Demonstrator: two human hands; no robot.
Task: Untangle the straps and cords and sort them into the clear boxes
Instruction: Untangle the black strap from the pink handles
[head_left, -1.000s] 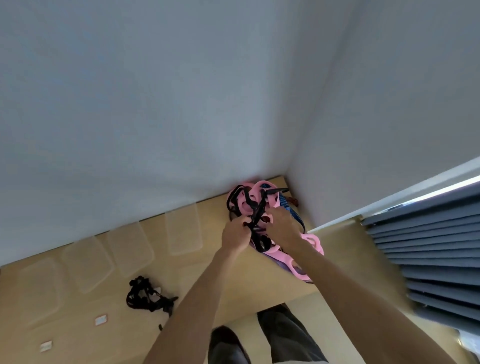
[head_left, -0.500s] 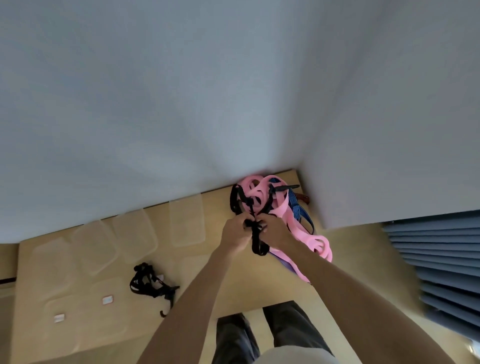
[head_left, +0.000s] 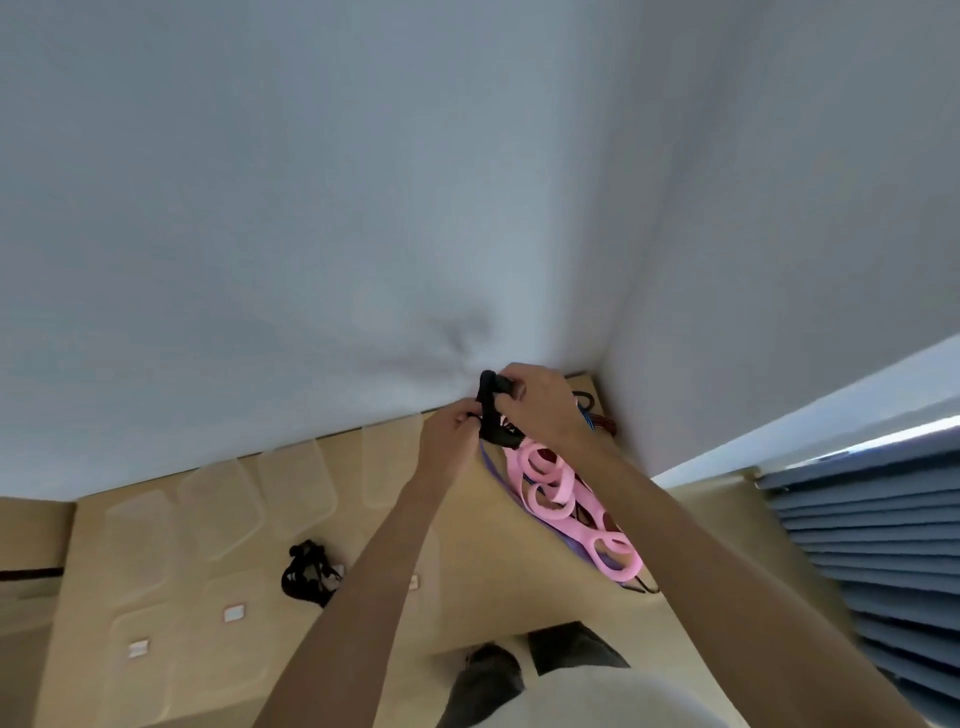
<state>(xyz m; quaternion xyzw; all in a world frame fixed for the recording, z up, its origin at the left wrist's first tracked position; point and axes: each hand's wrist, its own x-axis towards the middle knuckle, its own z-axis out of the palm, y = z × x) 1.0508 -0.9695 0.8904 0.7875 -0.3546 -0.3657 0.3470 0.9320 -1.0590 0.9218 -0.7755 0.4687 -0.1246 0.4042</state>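
Grip: both hands clamp one black strap (head_left: 491, 415), right hand (head_left: 540, 402) curled round its upper end, left hand (head_left: 449, 436) pinching lower down, likely to draw it free.
Tangle: pink strap (head_left: 558, 491) loops lie beneath on the table (head_left: 467, 571), in the wall corner.
Sorted pile: black cords (head_left: 306, 574) rest apart, left.
Boxes: clear boxes (head_left: 296, 480) line the wall, apparently unfilled.
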